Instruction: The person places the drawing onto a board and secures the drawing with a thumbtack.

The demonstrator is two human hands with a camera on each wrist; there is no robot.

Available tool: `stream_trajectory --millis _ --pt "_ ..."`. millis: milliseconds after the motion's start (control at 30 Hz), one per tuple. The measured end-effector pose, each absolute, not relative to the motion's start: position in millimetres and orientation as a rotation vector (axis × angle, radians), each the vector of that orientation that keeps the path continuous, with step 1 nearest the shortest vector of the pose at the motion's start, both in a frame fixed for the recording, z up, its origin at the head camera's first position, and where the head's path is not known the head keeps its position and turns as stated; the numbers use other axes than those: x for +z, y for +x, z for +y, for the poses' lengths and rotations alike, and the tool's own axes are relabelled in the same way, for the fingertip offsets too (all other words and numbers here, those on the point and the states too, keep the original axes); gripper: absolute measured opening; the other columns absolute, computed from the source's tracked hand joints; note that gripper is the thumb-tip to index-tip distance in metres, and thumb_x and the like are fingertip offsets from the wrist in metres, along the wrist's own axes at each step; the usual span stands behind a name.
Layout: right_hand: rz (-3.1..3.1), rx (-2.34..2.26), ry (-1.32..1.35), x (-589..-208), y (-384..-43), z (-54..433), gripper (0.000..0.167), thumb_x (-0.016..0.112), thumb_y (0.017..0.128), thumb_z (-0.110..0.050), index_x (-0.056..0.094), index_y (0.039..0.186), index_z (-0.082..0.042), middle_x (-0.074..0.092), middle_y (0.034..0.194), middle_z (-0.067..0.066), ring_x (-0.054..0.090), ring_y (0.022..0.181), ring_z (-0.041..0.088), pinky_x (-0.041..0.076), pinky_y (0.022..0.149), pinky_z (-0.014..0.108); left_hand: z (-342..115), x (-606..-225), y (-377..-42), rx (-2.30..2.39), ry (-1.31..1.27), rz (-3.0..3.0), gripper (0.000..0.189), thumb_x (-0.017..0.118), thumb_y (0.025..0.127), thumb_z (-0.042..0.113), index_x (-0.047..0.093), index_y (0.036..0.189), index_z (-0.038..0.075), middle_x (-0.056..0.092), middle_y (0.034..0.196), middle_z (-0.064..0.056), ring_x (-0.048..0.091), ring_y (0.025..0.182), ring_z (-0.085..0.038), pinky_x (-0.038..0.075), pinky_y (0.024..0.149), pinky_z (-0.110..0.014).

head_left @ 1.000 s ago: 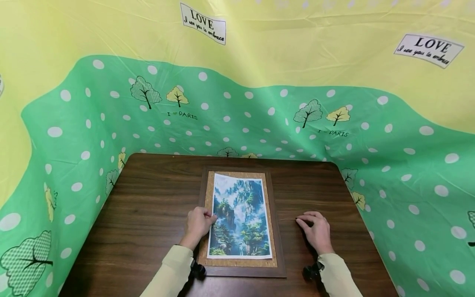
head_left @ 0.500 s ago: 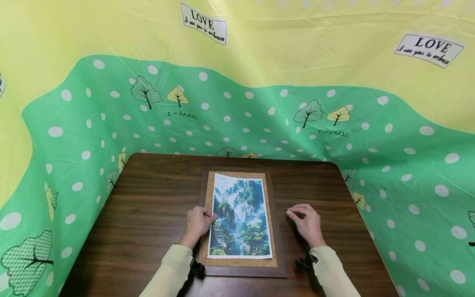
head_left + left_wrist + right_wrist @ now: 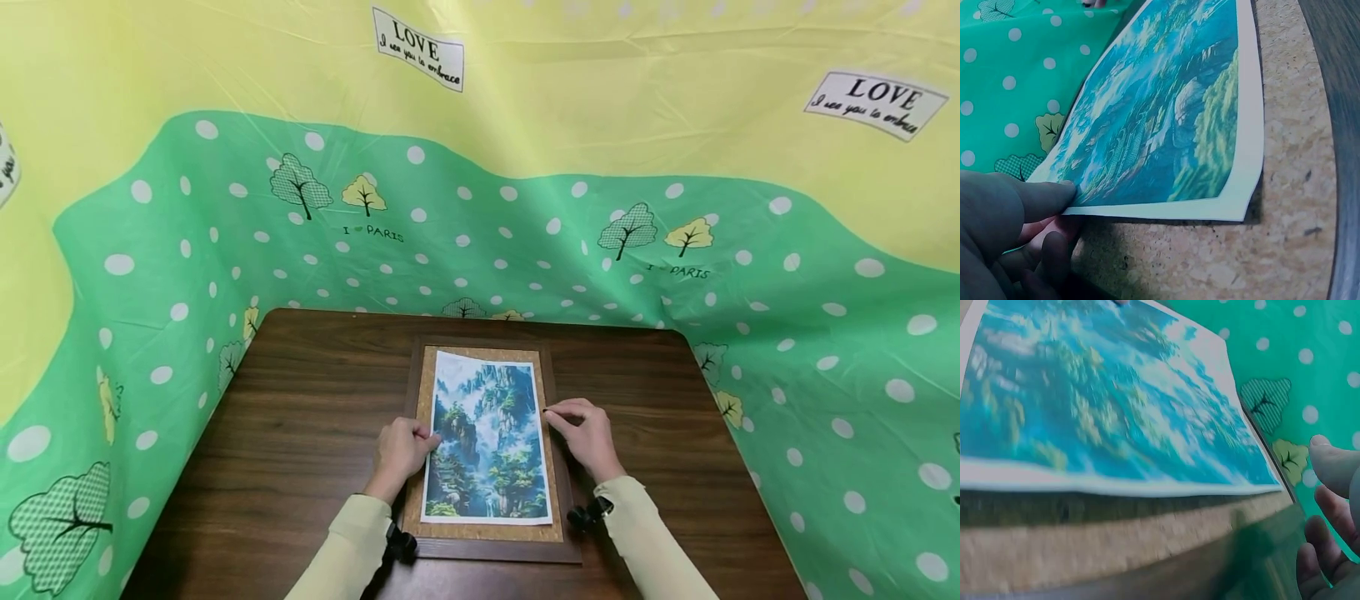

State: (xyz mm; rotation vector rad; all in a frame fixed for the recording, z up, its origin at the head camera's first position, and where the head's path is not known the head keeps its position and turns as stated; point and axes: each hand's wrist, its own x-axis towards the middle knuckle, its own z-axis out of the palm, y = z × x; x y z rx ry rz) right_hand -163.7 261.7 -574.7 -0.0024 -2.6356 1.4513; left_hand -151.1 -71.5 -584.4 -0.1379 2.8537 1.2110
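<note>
A printed picture of misty blue mountains point(image 3: 487, 442) lies over a cork board point(image 3: 487, 531) with a brown frame point(image 3: 498, 550). My left hand point(image 3: 402, 452) pinches the picture's left edge, thumb on top and fingers below, as the left wrist view also shows. That edge is raised a little above the cork. At the picture's right edge, my right hand point(image 3: 591, 437) has thumb and forefinger together on a small dark thing point(image 3: 545, 410), too small to identify. In the right wrist view, the right fingers point(image 3: 1334, 465) are beside the board, and the dark thing is hidden.
The board rests on a dark wood table point(image 3: 315, 433). Around the table's back and sides hangs a green and yellow cloth point(image 3: 480, 208) printed with dots and trees. A small black device point(image 3: 592, 512) is strapped to the right wrist, another point(image 3: 402, 543) to the left.
My right hand has moved left and slightly away from me, from the bare table to the picture's right edge, carrying the small dark thing. The left hand keeps its pinch on the picture.
</note>
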Motion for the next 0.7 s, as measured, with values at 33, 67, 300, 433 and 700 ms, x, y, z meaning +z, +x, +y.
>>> stream_trajectory --millis 33,67,300,433,700 --pt "-2.631 1.481 -0.002 -574 -165 259 0.011 0.082 0.094 -0.021 0.085 0.101 -0.013 0.074 0.109 0.007 0.068 0.104 0.025 0.057 0.088 0.036 -71 -584 -151 1.210 -0.140 2.855 0.037 0.084 0.092 0.028 0.065 0.062 0.018 0.050 0.051 0.007 0.048 0.047 -0.012 0.037 0.050 -0.029" --pt "-2.627 1.513 -0.008 -574 -166 256 0.011 0.082 0.094 -0.021 0.085 0.102 -0.013 0.074 0.108 0.007 0.068 0.103 0.024 0.056 0.087 0.034 -71 -584 -151 1.206 -0.142 2.856 0.037 0.084 0.092 0.028 0.065 0.061 0.018 0.050 0.051 0.007 0.048 0.047 -0.012 0.037 0.050 -0.029" --pt "-2.652 1.618 -0.029 -575 -173 242 0.014 0.080 0.095 -0.021 0.084 0.105 -0.011 0.075 0.104 0.007 0.069 0.091 0.020 0.056 0.076 0.029 -70 -584 -151 1.195 -0.156 2.869 0.034 0.085 0.091 0.029 0.066 0.064 0.020 0.053 0.053 0.008 0.049 0.048 -0.012 0.037 0.050 -0.029" --pt "-2.682 1.611 -0.006 -574 -179 234 0.012 0.079 0.096 -0.020 0.084 0.103 -0.012 0.074 0.102 0.007 0.066 0.086 0.020 0.054 0.072 0.030 -70 -585 -152 1.191 -0.167 2.867 0.034 0.085 0.091 0.029 0.067 0.064 0.020 0.054 0.054 0.007 0.049 0.048 -0.013 0.037 0.049 -0.029" --pt "-2.711 1.618 0.028 -574 -199 216 0.011 0.079 0.097 -0.016 0.084 0.105 -0.010 0.075 0.103 0.007 0.064 0.084 0.021 0.053 0.072 0.033 -71 -585 -152 1.171 -0.193 2.854 0.035 0.085 0.091 0.031 0.068 0.063 0.020 0.054 0.054 0.007 0.050 0.049 -0.013 0.037 0.049 -0.029"
